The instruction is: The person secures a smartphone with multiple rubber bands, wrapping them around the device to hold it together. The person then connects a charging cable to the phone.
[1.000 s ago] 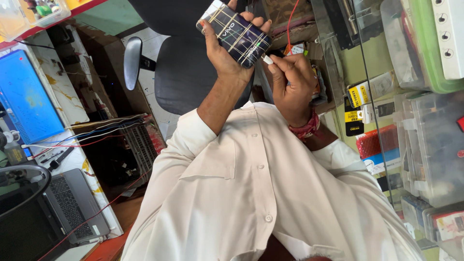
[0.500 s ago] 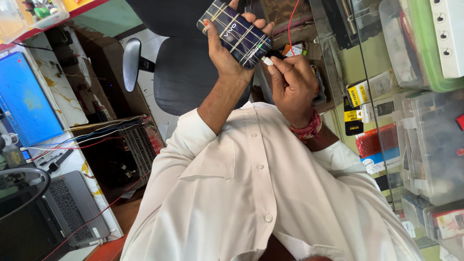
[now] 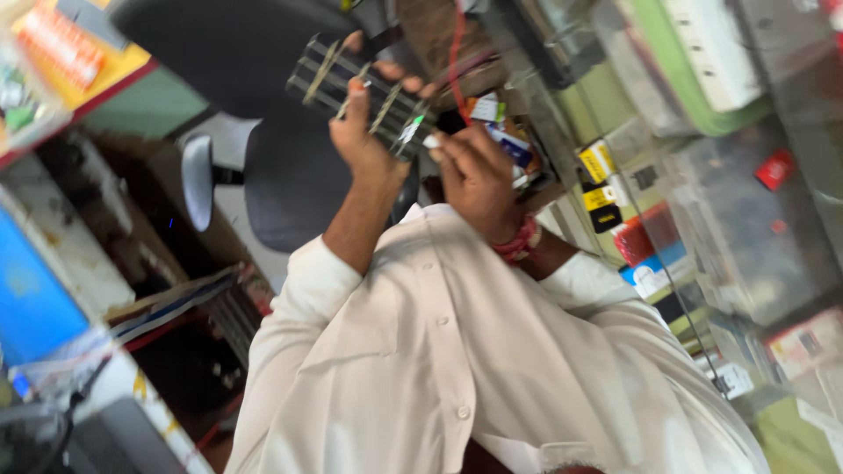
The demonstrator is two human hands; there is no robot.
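Observation:
My left hand (image 3: 358, 140) is raised in front of my white shirt (image 3: 439, 351) and grips a small dark solar panel (image 3: 327, 72) with silvery lines across it. My right hand (image 3: 479, 175), with a red thread band at the wrist, pinches the panel's lower right corner, where a small white and green piece shows. A red wire (image 3: 457, 53) runs up from that corner. The frame is blurred, so I cannot tell what the fingertips hold.
A black office chair (image 3: 290, 175) stands behind my hands. On the right are stacked clear plastic boxes (image 3: 746, 202), a green tray (image 3: 694, 88) and small coloured packets (image 3: 606, 175). On the left are a blue screen (image 3: 31, 298) and cluttered shelves.
The view has swung and blurred. Both hands and the panel now sit further left in it, the panel is tilted more, and my right fingers stay at its corner.

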